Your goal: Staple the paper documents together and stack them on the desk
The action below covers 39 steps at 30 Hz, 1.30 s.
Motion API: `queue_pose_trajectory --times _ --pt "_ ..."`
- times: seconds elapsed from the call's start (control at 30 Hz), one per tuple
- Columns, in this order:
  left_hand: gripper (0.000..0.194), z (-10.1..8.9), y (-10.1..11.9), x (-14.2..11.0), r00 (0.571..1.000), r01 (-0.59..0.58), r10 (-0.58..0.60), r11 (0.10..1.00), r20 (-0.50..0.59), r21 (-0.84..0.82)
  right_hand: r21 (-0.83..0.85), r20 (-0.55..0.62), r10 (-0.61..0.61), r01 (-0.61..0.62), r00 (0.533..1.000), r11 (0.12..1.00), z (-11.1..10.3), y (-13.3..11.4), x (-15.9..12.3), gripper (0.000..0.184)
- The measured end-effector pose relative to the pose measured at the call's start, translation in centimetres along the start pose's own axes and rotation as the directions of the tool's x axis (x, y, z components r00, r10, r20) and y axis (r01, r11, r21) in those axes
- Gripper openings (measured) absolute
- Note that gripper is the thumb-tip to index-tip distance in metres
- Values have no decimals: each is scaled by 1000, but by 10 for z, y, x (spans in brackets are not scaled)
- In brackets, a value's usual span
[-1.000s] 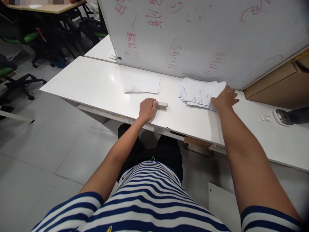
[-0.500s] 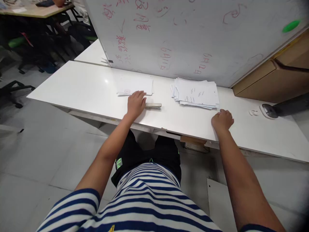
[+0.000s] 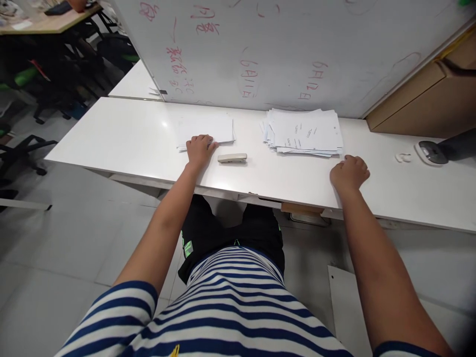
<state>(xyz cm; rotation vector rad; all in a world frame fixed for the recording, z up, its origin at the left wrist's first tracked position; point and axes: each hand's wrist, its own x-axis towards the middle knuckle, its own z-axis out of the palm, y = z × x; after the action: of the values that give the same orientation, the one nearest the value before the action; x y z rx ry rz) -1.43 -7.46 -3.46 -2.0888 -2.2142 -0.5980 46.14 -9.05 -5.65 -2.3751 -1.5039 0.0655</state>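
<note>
My left hand lies at the front edge of a small paper stack, its fingers spread and touching the sheets. Just to its right, a beige stapler rests on the white table, apart from the hand. My right hand is on the tabletop, fingers curled into a loose fist with nothing visible in it. It is close to the lower right corner of a thicker, uneven paper stack with printed marks on the top sheet.
A whiteboard with red writing stands along the table's back edge. Cardboard boxes, white earbuds and a dark rounded object are at the right. Office chairs stand on the floor at left.
My left hand has moved left, away from the stapler, which now shows fully. My right hand has shifted slightly right, still curled. The camera view has tilted a little.
</note>
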Motion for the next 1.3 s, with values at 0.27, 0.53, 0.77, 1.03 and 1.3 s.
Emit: queue_pose_trajectory --times 0.27,0.53,0.77,1.03,1.3 --pt "23 1 -3 4 990 126 -129 990 -47 -58 11 -13 3 -2 1000 1000 0 0 -1 47" --pt "14 -3 -12 1 925 256 -346 871 -155 -419 2 -31 -18 18 999 1000 2 3 0 47" --pt "26 -7 -13 0 907 260 -388 823 -165 -504 -6 -45 -16 15 999 1000 2 1 -2 46" --pt "27 -4 -14 -3 898 209 -378 819 -227 -535 -9 -43 -7 7 999 1000 -1 -1 -4 50" --pt "30 -74 -23 35 796 102 -405 822 -450 -560 3 -47 -22 22 999 1000 0 -1 -3 43"
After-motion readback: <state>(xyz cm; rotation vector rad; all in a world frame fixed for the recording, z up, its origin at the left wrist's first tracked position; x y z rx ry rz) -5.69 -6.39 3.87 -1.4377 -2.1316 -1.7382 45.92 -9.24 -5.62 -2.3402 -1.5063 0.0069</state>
